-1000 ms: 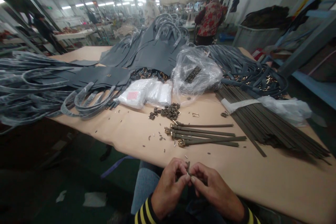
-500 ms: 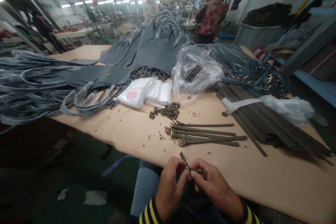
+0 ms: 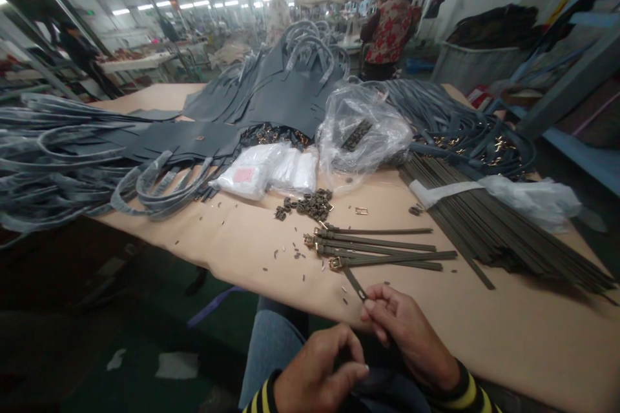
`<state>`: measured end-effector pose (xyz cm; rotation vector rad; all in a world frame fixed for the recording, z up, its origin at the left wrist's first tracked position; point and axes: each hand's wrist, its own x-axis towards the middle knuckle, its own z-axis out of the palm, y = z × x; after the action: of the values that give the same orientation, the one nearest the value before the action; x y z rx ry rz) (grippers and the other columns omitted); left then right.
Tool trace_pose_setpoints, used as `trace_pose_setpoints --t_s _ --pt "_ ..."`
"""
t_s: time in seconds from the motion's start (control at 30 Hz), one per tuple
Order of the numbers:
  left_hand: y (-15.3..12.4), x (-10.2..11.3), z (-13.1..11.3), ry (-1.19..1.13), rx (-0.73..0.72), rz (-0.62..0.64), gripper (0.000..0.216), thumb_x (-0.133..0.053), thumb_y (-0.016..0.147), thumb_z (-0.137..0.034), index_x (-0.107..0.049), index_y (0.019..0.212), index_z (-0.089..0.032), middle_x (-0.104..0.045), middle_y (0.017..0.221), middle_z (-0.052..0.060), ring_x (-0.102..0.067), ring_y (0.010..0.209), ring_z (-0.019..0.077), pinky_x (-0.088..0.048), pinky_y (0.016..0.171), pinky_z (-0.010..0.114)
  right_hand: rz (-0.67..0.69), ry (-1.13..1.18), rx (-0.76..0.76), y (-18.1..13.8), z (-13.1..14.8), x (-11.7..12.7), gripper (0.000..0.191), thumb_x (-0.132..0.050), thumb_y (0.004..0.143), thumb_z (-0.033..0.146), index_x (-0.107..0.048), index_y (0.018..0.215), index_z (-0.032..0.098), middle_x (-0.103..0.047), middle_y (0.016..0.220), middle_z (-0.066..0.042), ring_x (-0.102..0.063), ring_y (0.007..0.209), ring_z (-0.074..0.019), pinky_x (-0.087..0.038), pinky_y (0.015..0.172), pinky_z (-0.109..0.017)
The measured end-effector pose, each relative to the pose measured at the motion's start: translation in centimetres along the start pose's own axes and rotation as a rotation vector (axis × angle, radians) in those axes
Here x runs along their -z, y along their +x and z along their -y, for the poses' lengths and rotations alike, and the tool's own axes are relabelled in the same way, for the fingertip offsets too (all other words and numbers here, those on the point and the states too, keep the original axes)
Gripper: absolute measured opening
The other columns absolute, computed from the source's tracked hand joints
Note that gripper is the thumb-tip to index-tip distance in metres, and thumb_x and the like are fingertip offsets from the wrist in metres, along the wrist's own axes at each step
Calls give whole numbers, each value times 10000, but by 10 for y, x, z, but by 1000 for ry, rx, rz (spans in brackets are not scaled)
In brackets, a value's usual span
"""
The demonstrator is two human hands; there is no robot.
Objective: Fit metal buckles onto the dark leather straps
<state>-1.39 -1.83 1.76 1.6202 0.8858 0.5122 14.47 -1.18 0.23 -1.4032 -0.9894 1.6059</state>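
Observation:
A narrow olive-green strap (image 3: 355,283) with a slot near its end is pinched between the thumb and fingers of my right hand (image 3: 409,332), at the table's near edge. Its far end reaches up toward several buckled straps (image 3: 387,259) with gold buckles. My left hand (image 3: 322,364) is lower and to the left, over my lap. Its thumb and forefinger are curved but apart, with nothing visible between them. Beyond the buckled straps are a heap of small olive loops (image 3: 314,204) and a loose gold buckle (image 3: 361,211).
A bundle of long olive strips (image 3: 489,232) lies at the right. White plastic packets (image 3: 252,171) and a clear plastic bag (image 3: 363,135) sit mid-table. Dark blue-grey panels (image 3: 285,93) and looped handles (image 3: 43,155) are piled behind and left. People stand further back.
My left hand has let go of the strap and dropped down toward my lap. My right hand has moved slightly right with the strap, which now shows more of its length.

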Motion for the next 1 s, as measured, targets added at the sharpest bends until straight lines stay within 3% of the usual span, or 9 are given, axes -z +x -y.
trace_pose_setpoints --t_s 0.1,0.17,0.33,0.57,0.77,0.9,1.0 --pt "5 6 8 -35 94 -261 193 -365 810 -228 -535 830 -139 -540 723 35 -495 650 123 -408 609 237 156 68 -28 -3 2 0 343 -589 659 465 -455 715 154 -561 566 32 -331 331 -16 -222 347 -161" --pt "11 9 12 -163 154 -353 233 -359 812 -276 -525 890 -131 -537 716 31 -489 570 104 -421 538 228 212 100 -35 -3 0 -2 362 -597 654 480 -455 714 152 -563 573 30 -335 327 -12 -208 340 -157" --pt "25 9 10 -486 233 -364 293 -492 733 -410 -517 761 -119 -534 599 -5 -428 413 51 -374 385 170 275 97 -29 -1 -7 -5 360 -584 679 483 -449 706 150 -556 558 35 -339 320 -8 -215 331 -146" --pt "28 6 12 -561 277 -421 312 -521 709 -432 -493 660 -125 -473 441 -54 -373 320 30 -304 313 140 280 57 -71 1 -5 -6 363 -554 694 497 -448 693 150 -534 530 47 -343 306 -7 -234 310 -133" --pt "26 15 8 -615 276 -545 292 -527 709 -407 -449 611 -143 -473 428 -62 -357 304 23 -276 296 132 380 -270 -105 -11 18 25 375 -478 734 513 -498 755 139 -563 565 21 -365 324 -14 -244 322 -135" --pt "25 13 12 -656 319 -517 282 -530 700 -401 -449 621 -142 -504 435 -50 -386 307 30 -292 297 130 360 -454 -131 -21 23 43 354 -445 765 480 -534 863 152 -585 615 5 -394 337 -37 -268 336 -162" --pt "26 7 17 -664 350 -494 296 -530 691 -419 -450 631 -141 -515 430 -42 -398 305 36 -297 293 131 370 -487 -106 -22 20 39 341 -429 783 461 -562 855 156 -581 645 -1 -458 406 -66 -334 394 -181"
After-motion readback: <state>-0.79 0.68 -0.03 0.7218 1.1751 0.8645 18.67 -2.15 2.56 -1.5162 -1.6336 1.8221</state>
